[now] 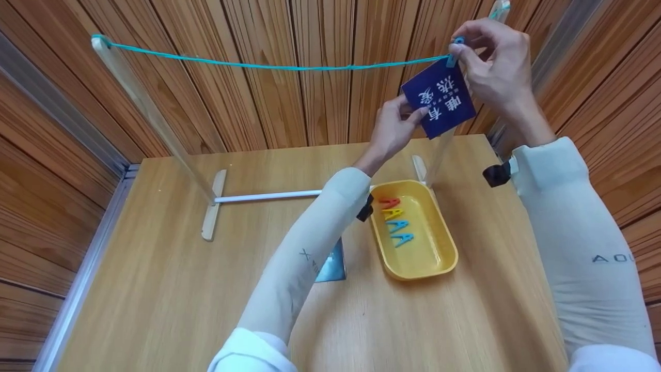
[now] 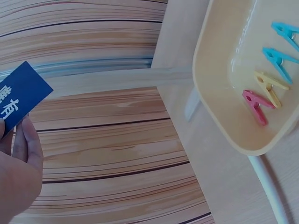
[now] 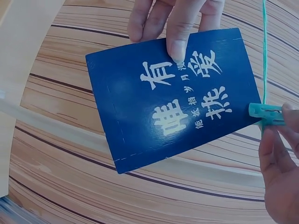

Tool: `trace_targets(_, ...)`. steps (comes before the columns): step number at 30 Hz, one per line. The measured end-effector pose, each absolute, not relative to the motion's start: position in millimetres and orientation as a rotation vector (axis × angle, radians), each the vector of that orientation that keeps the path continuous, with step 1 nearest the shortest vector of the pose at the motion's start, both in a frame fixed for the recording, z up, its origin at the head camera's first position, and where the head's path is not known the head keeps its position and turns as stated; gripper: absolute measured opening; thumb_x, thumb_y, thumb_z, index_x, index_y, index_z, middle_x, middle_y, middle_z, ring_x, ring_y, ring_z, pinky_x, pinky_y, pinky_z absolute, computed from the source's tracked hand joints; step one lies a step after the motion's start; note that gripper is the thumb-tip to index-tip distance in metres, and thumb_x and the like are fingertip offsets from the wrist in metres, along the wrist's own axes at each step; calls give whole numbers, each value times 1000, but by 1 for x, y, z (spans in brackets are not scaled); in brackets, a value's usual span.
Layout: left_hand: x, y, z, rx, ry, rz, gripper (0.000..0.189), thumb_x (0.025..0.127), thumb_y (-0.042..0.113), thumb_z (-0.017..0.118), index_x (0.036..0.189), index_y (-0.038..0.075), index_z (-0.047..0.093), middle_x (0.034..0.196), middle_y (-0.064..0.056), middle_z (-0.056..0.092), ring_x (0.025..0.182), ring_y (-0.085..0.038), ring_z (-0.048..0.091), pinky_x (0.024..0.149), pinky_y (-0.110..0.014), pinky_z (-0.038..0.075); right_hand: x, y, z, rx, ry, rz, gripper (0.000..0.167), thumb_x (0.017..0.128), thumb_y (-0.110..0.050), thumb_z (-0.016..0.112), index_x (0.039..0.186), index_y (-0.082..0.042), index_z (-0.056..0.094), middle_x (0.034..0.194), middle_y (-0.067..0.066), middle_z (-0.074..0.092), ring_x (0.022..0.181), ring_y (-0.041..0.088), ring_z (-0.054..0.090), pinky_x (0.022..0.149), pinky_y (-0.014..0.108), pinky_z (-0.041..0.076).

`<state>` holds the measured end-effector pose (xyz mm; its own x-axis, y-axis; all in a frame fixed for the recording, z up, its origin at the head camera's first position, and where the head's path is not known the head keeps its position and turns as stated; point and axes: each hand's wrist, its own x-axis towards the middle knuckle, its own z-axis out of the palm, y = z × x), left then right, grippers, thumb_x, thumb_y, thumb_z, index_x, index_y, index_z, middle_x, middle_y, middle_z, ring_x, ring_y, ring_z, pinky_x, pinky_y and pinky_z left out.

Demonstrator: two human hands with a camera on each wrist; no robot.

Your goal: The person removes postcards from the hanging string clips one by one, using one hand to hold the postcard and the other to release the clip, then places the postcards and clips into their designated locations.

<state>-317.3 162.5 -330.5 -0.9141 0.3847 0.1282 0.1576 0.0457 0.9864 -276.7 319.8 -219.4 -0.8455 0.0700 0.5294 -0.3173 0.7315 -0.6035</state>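
Observation:
A dark blue card (image 1: 440, 98) with white characters hangs tilted beside the turquoise string (image 1: 248, 65), near the string's right end. My left hand (image 1: 395, 126) pinches the card's edge, its thumb lying over the printed face in the right wrist view. With thumb and fingers my right hand (image 1: 498, 64) grips a blue-green clothespin (image 3: 265, 113). The clothespin's jaws sit over the card's corner, right at the string. In the left wrist view, part of the card (image 2: 25, 93) shows above my left fingers.
Several clothespins, including a red one (image 1: 389, 202) and a yellow one (image 1: 392, 214), lie in the yellow tray (image 1: 449, 258). A shiny blue card (image 1: 334, 264) lies on the table, partly under my left forearm. A wooden post (image 1: 150, 116) and a white crossbar (image 1: 268, 196) form the string's stand.

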Motion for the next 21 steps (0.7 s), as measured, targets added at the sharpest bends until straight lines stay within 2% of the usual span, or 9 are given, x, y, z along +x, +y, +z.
trace_targets(6,-315,157,-329,556,2153,1976,35,106,13,60,141,13,63,132,-5,74,115,-12,73,94,-21,61,-275,316,-219,215,-2359,976,28,107,-29,61,128,-13,71,105,-29,58,104,-5,55,90,18,41)
trace_targets(14,-316,147,-330,564,2189,1936,33,107,13,60,140,11,64,130,-6,75,113,-13,74,93,-21,61,-272,313,-216,255,-2285,947,24,106,-30,63,124,-17,73,115,-7,72,105,-7,58,87,17,41)
trace_targets(21,-311,132,-336,563,2174,1919,34,107,12,59,140,11,63,131,-6,74,112,-14,75,90,-22,63,-268,312,-217,301,-2211,978,22,105,-28,65,120,-15,75,109,-19,71,105,-4,64,80,16,43)
